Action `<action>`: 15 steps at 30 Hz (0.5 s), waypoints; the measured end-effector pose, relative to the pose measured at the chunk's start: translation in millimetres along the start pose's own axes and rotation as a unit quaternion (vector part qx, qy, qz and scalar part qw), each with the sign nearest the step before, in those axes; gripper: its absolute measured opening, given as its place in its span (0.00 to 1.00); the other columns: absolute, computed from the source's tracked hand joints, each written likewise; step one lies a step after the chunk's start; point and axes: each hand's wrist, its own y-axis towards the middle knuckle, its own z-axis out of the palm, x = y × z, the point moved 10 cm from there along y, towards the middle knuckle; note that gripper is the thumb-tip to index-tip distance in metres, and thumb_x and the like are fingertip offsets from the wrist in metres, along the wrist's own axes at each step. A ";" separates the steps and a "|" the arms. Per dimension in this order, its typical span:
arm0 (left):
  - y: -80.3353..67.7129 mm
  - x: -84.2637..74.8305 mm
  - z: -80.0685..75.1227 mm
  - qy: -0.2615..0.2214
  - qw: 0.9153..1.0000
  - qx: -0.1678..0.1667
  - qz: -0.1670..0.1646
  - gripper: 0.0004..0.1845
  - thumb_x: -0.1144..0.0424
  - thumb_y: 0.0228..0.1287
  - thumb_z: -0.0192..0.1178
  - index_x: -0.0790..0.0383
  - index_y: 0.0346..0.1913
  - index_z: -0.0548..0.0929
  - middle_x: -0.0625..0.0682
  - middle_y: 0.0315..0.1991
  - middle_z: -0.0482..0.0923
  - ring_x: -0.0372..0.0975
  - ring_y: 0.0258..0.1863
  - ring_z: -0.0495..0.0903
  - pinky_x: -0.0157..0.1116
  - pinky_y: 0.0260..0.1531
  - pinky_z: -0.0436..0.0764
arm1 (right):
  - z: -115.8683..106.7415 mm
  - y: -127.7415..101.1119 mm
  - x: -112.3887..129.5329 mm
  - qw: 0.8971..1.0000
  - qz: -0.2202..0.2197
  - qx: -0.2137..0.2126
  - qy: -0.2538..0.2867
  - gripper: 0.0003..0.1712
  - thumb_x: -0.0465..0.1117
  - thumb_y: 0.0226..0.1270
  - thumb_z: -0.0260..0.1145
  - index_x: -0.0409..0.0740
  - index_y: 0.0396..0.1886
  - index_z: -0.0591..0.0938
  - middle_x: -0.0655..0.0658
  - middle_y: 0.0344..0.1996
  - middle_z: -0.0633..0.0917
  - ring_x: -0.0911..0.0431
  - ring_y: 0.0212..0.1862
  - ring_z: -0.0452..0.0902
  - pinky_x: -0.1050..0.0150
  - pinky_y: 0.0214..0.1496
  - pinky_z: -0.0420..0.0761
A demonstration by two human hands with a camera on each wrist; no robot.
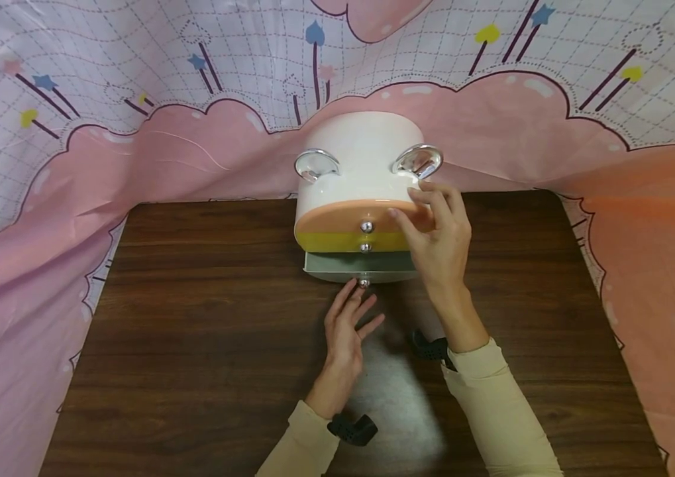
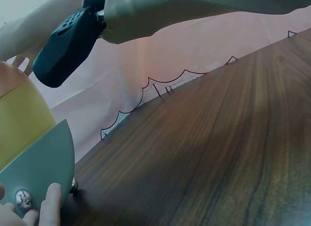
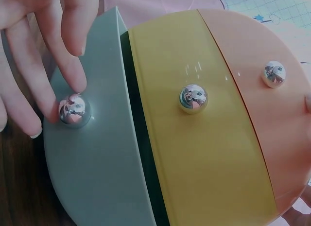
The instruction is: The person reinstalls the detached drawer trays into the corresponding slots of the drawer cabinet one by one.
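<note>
A white rounded drawer box (image 1: 361, 142) with two silver ring-like ears stands at the table's back. Its orange top drawer (image 3: 252, 65) and yellow middle drawer (image 3: 180, 133) sit closed. The green bottom drawer (image 3: 102, 153) is pulled out a little, a dark gap behind its front. My left hand (image 1: 346, 331) reaches up from below with straight, spread fingers, fingertips at the sides of that drawer's silver knob (image 3: 74, 110). With my right hand (image 1: 444, 238) I hold the box's upper right edge, thumb on the orange front and fingers over the white top.
The box stands on a dark wood table (image 1: 206, 331). Patterned pink and white cloth (image 1: 194, 152) hangs behind and along both sides, close to the back of the box. A black wrist camera (image 1: 352, 429) sits below my left wrist, another (image 1: 429, 346) by my right.
</note>
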 end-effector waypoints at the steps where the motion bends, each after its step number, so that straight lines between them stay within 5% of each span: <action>1: 1.1 -0.5 0.3 0.000 1.000 0.001 0.002 0.20 0.64 0.75 0.51 0.55 0.66 0.77 0.57 0.64 0.74 0.55 0.62 0.76 0.52 0.48 0.83 | 0.0 -0.1 -0.1 1.000 0.001 0.000 0.000 0.21 0.45 0.52 0.80 0.39 0.44 0.87 0.41 0.50 0.82 0.51 0.51 0.79 0.61 0.44 0.73; 15: 12.4 -1.4 2.4 -0.008 1.000 -0.007 -0.001 0.19 0.64 0.75 0.53 0.53 0.65 0.78 0.56 0.64 0.75 0.53 0.62 0.76 0.51 0.48 0.83 | 0.3 0.1 -1.3 1.000 0.014 0.003 -0.001 0.21 0.44 0.52 0.80 0.40 0.44 0.87 0.42 0.49 0.83 0.52 0.50 0.79 0.62 0.42 0.72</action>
